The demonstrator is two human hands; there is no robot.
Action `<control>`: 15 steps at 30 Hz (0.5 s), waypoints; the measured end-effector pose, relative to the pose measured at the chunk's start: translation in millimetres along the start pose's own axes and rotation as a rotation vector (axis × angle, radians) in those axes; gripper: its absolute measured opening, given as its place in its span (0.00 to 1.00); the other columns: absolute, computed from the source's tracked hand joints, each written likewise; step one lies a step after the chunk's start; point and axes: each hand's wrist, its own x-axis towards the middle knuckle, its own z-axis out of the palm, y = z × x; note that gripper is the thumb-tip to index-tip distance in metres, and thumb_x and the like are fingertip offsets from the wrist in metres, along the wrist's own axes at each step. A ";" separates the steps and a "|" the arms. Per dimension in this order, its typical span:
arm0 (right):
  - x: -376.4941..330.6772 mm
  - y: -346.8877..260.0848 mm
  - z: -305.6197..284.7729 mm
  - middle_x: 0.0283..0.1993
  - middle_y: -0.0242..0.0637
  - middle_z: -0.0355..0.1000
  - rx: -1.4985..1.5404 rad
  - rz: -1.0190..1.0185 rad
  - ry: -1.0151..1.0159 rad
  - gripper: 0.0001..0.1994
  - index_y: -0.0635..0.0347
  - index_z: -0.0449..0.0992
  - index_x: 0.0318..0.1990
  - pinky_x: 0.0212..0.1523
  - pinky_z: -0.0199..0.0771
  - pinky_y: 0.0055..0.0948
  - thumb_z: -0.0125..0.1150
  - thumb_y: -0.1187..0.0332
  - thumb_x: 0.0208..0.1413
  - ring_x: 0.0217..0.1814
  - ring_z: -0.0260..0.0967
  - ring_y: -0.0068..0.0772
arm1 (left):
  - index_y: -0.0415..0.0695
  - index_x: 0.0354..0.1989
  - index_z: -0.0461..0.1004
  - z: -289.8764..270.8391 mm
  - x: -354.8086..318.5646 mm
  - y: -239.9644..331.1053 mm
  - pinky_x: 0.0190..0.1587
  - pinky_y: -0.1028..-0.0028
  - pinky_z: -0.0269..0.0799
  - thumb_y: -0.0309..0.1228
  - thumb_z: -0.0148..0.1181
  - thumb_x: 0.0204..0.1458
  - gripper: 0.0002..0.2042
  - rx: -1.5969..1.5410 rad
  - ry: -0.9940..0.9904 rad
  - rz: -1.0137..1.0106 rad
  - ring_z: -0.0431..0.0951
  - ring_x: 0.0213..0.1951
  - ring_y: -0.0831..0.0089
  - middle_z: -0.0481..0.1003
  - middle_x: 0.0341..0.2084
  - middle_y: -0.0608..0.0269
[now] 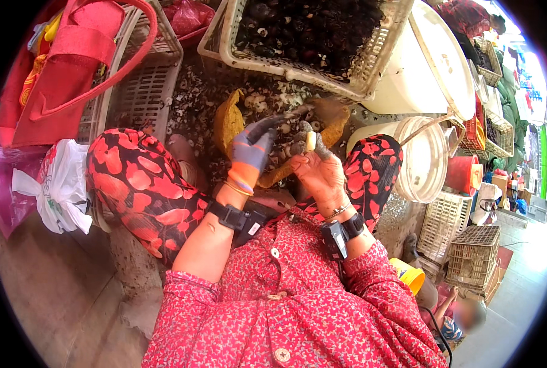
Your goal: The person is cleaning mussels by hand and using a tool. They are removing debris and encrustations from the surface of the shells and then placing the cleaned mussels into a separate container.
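My left hand (254, 150) wears a grey and orange glove with darkened fingertips. Its fingers are closed and point right, beside a blurred dark streak; what they grip, if anything, I cannot make out. My right hand (320, 175), palm bare and stained, has dark grey coverings on its fingers. Among those bent fingers shows a small pale cylindrical piece (311, 141). The hands are close together but apart, above a yellow-rimmed opening (227, 119) between my knees. Pale chips and dark scraps (258, 101) lie beyond them.
Ahead stands a plastic crate (295, 73) heaped with dark roundish pieces. To its right are a large white tub (439, 55) and a white bucket (425, 162). A red bag (71, 67) and an openwork crate (141, 92) are at left. Another person (448, 319) sits lower right.
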 end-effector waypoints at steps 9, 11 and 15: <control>14.2 -24.9 2.2 0.40 0.35 0.74 -1.584 -0.436 -0.084 0.15 0.62 0.70 0.49 0.44 0.69 0.22 0.59 0.72 0.52 0.41 0.69 0.24 | 0.38 0.45 0.74 -21.3 19.3 -27.2 0.39 0.83 0.68 0.21 0.52 0.52 0.12 0.039 0.183 0.018 0.72 0.35 0.82 0.75 0.35 0.68; 11.8 -24.6 23.9 0.38 0.37 0.74 -1.391 -0.392 0.047 0.13 0.63 0.73 0.44 0.46 0.70 0.23 0.62 0.70 0.50 0.42 0.70 0.25 | 0.37 0.45 0.73 -17.7 20.3 -22.2 0.39 0.83 0.68 0.21 0.52 0.52 0.12 0.174 0.144 0.093 0.72 0.34 0.82 0.75 0.35 0.68; 41.0 -70.7 49.2 0.41 0.36 0.72 -0.751 -0.253 0.121 0.14 0.61 0.70 0.48 0.49 0.70 0.36 0.54 0.70 0.54 0.44 0.70 0.30 | 0.37 0.45 0.73 -12.7 20.9 -23.1 0.37 0.83 0.67 0.22 0.53 0.52 0.12 0.178 0.104 0.132 0.72 0.34 0.83 0.75 0.35 0.68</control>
